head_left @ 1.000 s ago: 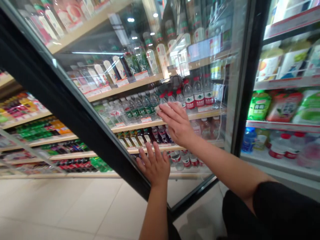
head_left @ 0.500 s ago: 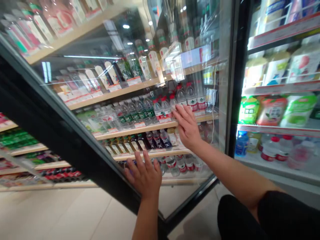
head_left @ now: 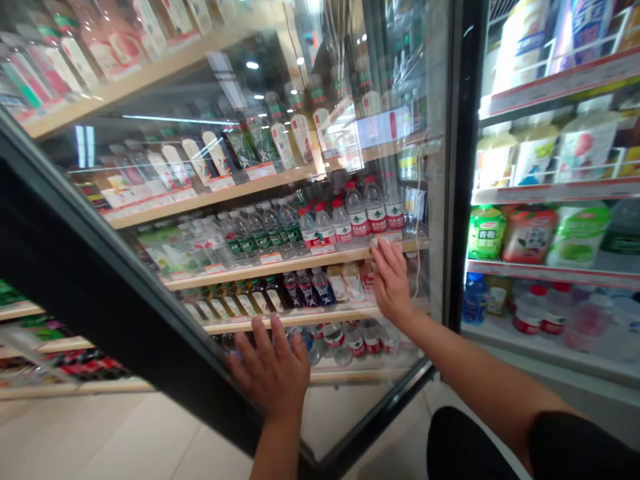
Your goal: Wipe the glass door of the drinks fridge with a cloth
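A glass cooler door [head_left: 345, 407] with a thick black frame stands swung out in front of me, and bottles show through its pane. My left hand [head_left: 275, 367] lies with fingers spread on the lower part of the glass, beside the frame. Higher up and to the right, my right hand [head_left: 393, 283] presses its fingertips to the pane, fingers close together and slightly bent. A small pale bit shows at those fingertips; what it is, I cannot make out. Red-capped water bottles [head_left: 360, 217] appear behind the glass just above that hand.
To the right, the lit cooler [head_left: 550, 267] is open, its shelves holding drinks and pouches. Wooden shelves [head_left: 240, 267] with rows of bottles stand beyond the pane. Pale floor tiles [head_left: 145, 440] lie at lower left. My dark-clothed knee [head_left: 465, 447] is at lower right.
My right hand has slid down and a little to the right over the glass. My left hand stays on the door. The view has shifted slightly.
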### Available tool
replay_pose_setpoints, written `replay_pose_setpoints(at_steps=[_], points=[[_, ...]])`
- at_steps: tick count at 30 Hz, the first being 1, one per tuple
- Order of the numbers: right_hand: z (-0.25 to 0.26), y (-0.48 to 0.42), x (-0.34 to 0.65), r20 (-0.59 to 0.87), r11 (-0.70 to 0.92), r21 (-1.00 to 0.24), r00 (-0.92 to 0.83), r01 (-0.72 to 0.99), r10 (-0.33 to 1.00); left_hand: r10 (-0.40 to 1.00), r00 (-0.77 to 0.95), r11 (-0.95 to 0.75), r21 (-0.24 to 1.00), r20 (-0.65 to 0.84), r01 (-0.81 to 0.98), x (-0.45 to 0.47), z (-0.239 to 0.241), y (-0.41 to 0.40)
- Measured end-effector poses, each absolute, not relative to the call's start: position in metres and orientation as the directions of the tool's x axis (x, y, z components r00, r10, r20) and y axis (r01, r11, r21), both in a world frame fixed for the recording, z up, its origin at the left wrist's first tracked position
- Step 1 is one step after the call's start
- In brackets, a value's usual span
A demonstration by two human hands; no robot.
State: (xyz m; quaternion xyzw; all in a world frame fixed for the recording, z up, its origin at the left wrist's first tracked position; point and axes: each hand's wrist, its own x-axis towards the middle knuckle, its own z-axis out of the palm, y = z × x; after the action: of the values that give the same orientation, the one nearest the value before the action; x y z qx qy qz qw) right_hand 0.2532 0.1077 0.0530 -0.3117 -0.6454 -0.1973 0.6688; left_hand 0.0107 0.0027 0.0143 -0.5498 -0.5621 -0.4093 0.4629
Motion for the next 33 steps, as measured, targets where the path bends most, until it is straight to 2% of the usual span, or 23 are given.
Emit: replay_pose_setpoints(at_steps=[3,5,8,10,15,17,21,23,29,33], points=[[0.03,0.108,0.257,0.991,0.747,-0.115,0.019,0.655,0.136,0.249,0.022,0.051,-0.036,0.968,0.998,0.009,0.014,0.003],[0.04,0.116,0.269,0.992,0.758,-0.113,0.03,0.642,0.123,0.249,-0.006,0.027,-0.001,0.969,1.0,0.009,0.013,0.003],[0.065,0.133,0.291,0.979,0.742,-0.202,0.146,0.64,0.141,0.246,-0.03,0.007,0.029,0.969,1.0,0.01,0.013,0.004],[0.062,0.138,0.298,0.964,0.722,-0.26,0.209,0.641,0.162,0.249,-0.03,0.009,0.028,0.968,1.0,0.01,0.013,0.003],[-0.008,0.138,0.299,0.932,0.683,-0.361,0.267,0.635,0.244,0.237,0.001,0.037,-0.011,0.971,0.999,0.01,0.013,0.003],[-0.016,0.145,0.307,0.914,0.68,-0.403,0.298,0.612,0.274,0.235,0.012,0.041,-0.023,0.972,0.999,0.009,0.012,0.003],[0.016,0.17,0.338,0.79,0.65,-0.588,0.514,0.481,0.333,0.224,0.036,0.066,-0.052,0.974,0.996,0.011,0.013,0.004],[0.022,0.176,0.345,0.74,0.643,-0.636,0.572,0.426,0.353,0.213,0.055,0.087,-0.075,0.975,0.993,0.012,0.013,0.004],[-0.015,0.166,0.332,0.717,0.573,-0.679,0.583,0.459,0.383,0.187,0.076,0.08,-0.093,0.979,0.993,0.015,0.014,0.004],[0.033,0.169,0.329,0.772,0.57,-0.614,0.565,0.546,0.291,0.182,0.116,0.152,-0.145,0.976,0.978,0.017,0.017,0.003]])
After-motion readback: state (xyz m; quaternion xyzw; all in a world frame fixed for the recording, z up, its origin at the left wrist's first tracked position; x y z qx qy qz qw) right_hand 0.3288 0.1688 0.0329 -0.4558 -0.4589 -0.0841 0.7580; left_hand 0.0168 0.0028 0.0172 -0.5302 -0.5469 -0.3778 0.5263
